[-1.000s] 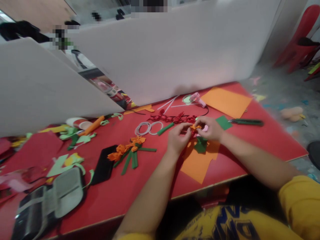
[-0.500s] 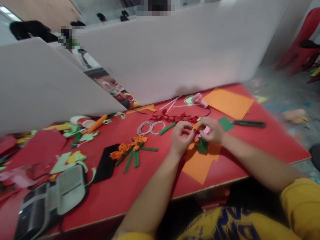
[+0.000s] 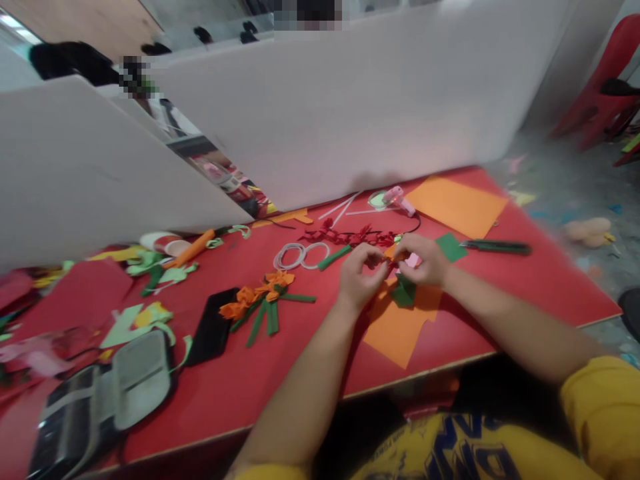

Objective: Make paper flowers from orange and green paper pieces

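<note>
My left hand (image 3: 364, 277) and my right hand (image 3: 423, 260) meet over the right part of the red table, both with fingers pinched. Between their fingertips is a small orange paper piece (image 3: 393, 254), partly hidden by the fingers. Under the hands lie a folded green paper piece (image 3: 404, 292) and a cut orange sheet (image 3: 400, 333). Just behind the fingers stretches a row of red paper flowers (image 3: 350, 235). Left of my left hand lie a green paper tube (image 3: 334, 258) and orange paper flowers with green stems (image 3: 260, 297).
A pink glue gun (image 3: 399, 200) rests at the back, near white sticks (image 3: 340, 210) and an orange sheet (image 3: 457, 205). A cutter knife (image 3: 495, 247) lies right, beside a green square (image 3: 451, 247). Leftward are a black phone (image 3: 213, 328), an open case (image 3: 143, 377) and paper scraps.
My left hand has shifted very slightly to the left. Both hands keep their pinch on the orange paper piece, and the things on the table stay where they were.
</note>
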A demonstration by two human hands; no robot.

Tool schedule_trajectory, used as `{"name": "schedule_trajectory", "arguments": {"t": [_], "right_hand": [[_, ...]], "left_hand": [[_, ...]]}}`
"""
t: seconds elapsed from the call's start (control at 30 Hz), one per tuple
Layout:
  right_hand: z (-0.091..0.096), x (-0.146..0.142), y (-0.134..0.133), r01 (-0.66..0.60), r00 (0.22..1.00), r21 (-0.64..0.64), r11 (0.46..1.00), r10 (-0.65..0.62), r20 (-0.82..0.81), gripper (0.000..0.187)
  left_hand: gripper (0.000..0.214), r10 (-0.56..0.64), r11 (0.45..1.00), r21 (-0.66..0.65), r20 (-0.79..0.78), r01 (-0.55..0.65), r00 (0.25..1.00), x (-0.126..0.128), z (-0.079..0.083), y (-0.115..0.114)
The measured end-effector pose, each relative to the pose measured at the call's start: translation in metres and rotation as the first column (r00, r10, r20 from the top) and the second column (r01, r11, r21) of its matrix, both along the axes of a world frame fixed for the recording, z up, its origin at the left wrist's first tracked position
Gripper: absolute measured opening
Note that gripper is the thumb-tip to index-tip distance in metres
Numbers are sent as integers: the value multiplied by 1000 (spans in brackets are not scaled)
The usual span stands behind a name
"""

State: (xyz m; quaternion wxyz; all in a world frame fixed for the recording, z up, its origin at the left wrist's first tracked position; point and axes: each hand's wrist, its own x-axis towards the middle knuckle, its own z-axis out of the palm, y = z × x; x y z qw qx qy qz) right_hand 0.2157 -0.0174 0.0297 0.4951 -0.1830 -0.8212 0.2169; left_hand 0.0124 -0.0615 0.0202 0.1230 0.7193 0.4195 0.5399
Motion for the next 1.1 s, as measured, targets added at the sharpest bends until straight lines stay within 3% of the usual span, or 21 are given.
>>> {"name": "schedule_trajectory", "arguments": {"t": [0.23, 0.43, 0.7, 0.8, 0.9, 1.0, 1.1], "right_hand": [[0, 1, 0, 38, 999, -51, 998, -37, 15, 17], [-2, -3, -4, 27, 1000, -63, 998, -26, 4, 18], [-4, -5, -5, 79, 993, -293, 953, -101, -61, 14], [-7, -5, 0, 3, 987, -454, 891, -75, -141, 12], [-9, -4, 7, -155, 974, -617, 772, 17, -224, 18], [-9, -3, 11, -277, 955, -707, 651, 107, -276, 26], [-9, -2, 12, -316, 945, -740, 594, 123, -304, 29]], "left_hand": [[6, 89, 996, 31, -37, -88, 995, -2, 1, -2], [12, 215, 975, 38, 52, -217, 975, 4, 0, -9], [13, 69, 997, 30, 2, -69, 998, 2, 1, -9], [32, -28, 999, 26, -44, 29, 999, -1, 2, -6], [42, -74, 997, 17, -77, 76, 994, -2, 1, -4], [38, -84, 996, -20, -83, 82, 993, -1, -1, -2], [29, -66, 995, -81, -26, 64, 997, -1, -5, -1]]}}
